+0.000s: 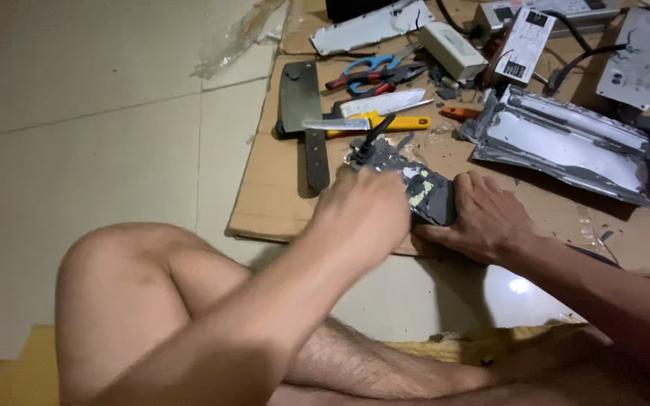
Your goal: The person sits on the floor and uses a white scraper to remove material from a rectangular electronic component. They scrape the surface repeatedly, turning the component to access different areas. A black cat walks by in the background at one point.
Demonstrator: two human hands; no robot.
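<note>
While the person sat cross-legged on the tiled floor (99,128), both hands were busy at the near edge of a flattened cardboard sheet (272,203) that carried everything. The right hand (483,218) lay on the cardboard with its grip clamped round the end of a dark, flat, slab-like device (426,194), its casing scraped and patchy with pale green spots, pinning it down just inside that near edge. The left hand (362,214), blurred with motion, was closed in a fist over the slab's other end; a slim black-handled tool (376,135) stuck up beyond its knuckles, though I could not tell for certain whether the fist held it. Judging by the look of it, the stripping was partway: bits of torn grey material lay around the slab, and a large silvery foil pouch (566,143), crumpled and split, sat toward the right edge, yet the slab itself remained mostly whole. Further back lay a cleaver (302,113), a yellow-handled knife (385,113), blue-handled scissors (374,66) and red-handled pliers (370,79), none being touched. White boxed power units (524,41) with black cables sat along the far edge.
</note>
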